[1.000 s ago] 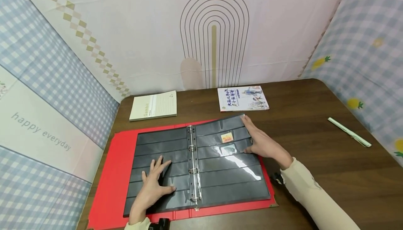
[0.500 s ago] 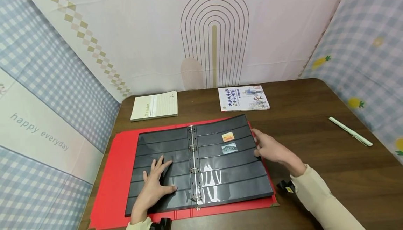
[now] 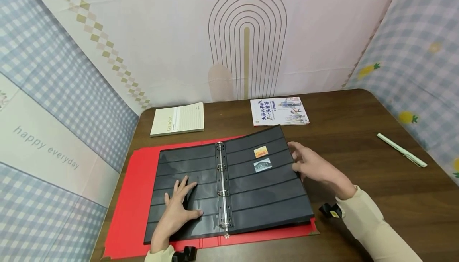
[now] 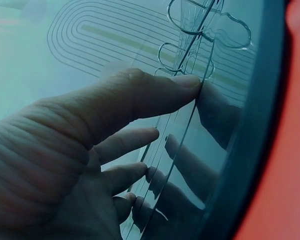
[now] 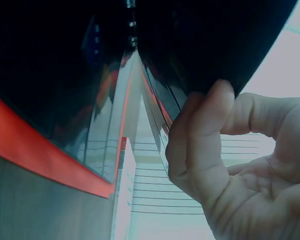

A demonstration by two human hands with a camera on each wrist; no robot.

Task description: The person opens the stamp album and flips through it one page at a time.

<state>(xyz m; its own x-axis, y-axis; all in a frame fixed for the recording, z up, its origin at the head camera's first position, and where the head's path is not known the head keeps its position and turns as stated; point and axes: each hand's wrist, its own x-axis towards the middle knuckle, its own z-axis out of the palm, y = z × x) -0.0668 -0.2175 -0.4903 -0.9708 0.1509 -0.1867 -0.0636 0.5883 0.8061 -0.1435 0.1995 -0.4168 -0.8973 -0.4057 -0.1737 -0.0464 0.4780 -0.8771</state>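
1. One red binder [image 3: 120, 204] lies open on the surface [image 3: 344, 126]; the left hand [image 3: 175, 214] rests on the lower part of its left black page [image 3: 172, 168], fingers spread wide, tips touching it.
2. A metal ring spine [image 3: 223, 180] runs down the middle, between the two pages.
3. The right black page [image 3: 269, 198] bears a yellow-orange stamp [image 3: 261, 151] and, just below it, a grey-blue stamp [image 3: 263, 165], both in its upper half.
4. The right hand [image 3: 315, 165] pinches that page's outer edge between thumb and fingers, held up off the binder.
5. Behind the binder's left half lies a cream notebook [image 3: 177, 119]; behind its right half, a white picture book [image 3: 279, 111]; well apart at far right, a pale green pen [image 3: 401, 149].
6. Blue-checked cloth [image 3: 53, 55] hangs at left, white cloth [image 3: 161, 35] with arched lines behind the dark wooden surface, fruit-printed checked cloth [image 3: 423, 87] at right.
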